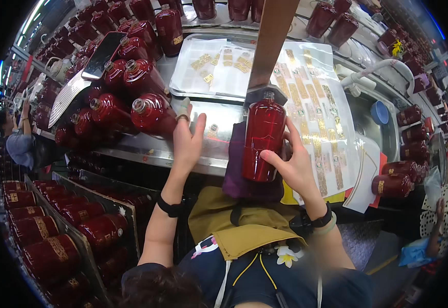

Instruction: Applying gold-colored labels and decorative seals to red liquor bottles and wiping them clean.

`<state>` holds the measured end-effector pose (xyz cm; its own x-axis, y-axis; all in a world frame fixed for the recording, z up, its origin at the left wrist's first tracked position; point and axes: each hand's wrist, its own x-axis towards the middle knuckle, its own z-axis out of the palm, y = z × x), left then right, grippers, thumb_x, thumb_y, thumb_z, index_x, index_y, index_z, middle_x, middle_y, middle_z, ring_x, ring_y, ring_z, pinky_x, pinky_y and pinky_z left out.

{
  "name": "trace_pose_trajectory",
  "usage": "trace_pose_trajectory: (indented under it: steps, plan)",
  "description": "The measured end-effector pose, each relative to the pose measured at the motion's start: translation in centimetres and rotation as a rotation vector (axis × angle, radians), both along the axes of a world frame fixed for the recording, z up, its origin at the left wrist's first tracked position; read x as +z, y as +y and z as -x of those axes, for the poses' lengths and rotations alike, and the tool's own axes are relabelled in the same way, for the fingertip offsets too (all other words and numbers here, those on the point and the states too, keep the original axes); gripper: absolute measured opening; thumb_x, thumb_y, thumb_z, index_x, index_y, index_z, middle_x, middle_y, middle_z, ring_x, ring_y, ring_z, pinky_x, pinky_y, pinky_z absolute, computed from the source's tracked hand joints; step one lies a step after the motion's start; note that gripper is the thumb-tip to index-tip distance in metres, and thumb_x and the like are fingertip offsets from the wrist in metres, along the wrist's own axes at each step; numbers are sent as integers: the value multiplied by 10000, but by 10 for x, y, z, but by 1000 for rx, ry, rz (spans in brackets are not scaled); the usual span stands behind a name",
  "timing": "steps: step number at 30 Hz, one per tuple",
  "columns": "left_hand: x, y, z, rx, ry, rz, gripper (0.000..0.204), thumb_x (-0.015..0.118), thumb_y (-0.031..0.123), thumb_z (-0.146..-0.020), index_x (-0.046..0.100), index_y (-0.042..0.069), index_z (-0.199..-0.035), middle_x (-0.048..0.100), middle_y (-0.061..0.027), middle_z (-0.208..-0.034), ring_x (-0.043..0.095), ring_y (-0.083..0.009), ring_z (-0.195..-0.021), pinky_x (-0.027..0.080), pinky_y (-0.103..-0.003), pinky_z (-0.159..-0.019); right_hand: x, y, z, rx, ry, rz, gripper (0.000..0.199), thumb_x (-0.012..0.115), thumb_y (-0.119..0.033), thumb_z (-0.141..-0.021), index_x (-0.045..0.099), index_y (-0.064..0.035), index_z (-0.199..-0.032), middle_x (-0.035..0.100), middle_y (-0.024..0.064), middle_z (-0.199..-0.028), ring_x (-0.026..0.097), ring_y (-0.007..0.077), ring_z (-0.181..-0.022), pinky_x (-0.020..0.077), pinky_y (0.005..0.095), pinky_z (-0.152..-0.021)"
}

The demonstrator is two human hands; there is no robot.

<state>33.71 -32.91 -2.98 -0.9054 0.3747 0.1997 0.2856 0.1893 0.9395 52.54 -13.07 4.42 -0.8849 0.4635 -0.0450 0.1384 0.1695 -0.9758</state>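
Note:
A dark red glass bottle (pixel 266 134) with a clear, uncapped neck stands in front of me over a folded purple cloth (pixel 234 169). My right hand (pixel 297 160) grips it from the right side, thumb across its lower front. To its left, my left hand (pixel 189 137) is open, thumb and fingers apart, with a pale cover on one fingertip. It is right beside a red bottle (pixel 153 115) lying in a pile; whether they touch I cannot tell. A small decal (pixel 214 128) lies on the metal surface between my hands.
Behind, a white tray (pixel 185 77) holds gold decals. A large sheet of gold decals (pixel 311 110) spreads on the right, near a sink with a white faucet (pixel 383 69) and blue cup (pixel 380 112). A phone (pixel 103 54) rests on the bottles. A brown post (pixel 272 41) rises behind.

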Motion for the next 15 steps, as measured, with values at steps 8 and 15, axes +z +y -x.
trace_pose_trajectory:
  steps: [8, 15]
  plan:
    - [23, 47, 45, -107, 286, 395, 585, 685, 257, -978, 517, -116, -1396, 629, -347, -1280, 604, -479, -1214, 474, -450, -1044, 0, 0, 2, 8, 37, 49, 985, 850, -207, -852, 261, 25, -1607, 631, 206, -1320, 636, 249, -1197, 496, 367, -1036]
    - [14, 56, 85, -154, 501, 888, 737, 678, 505, -946, 560, -134, -1294, 673, -304, -1211, 642, -445, -1149, 427, -532, -1082, -1, 1, -1, 56, -14, 38, 974, 819, -211, -892, 220, 26, -1623, 595, 220, -1359, 619, 251, -1233, 480, 363, -1065]
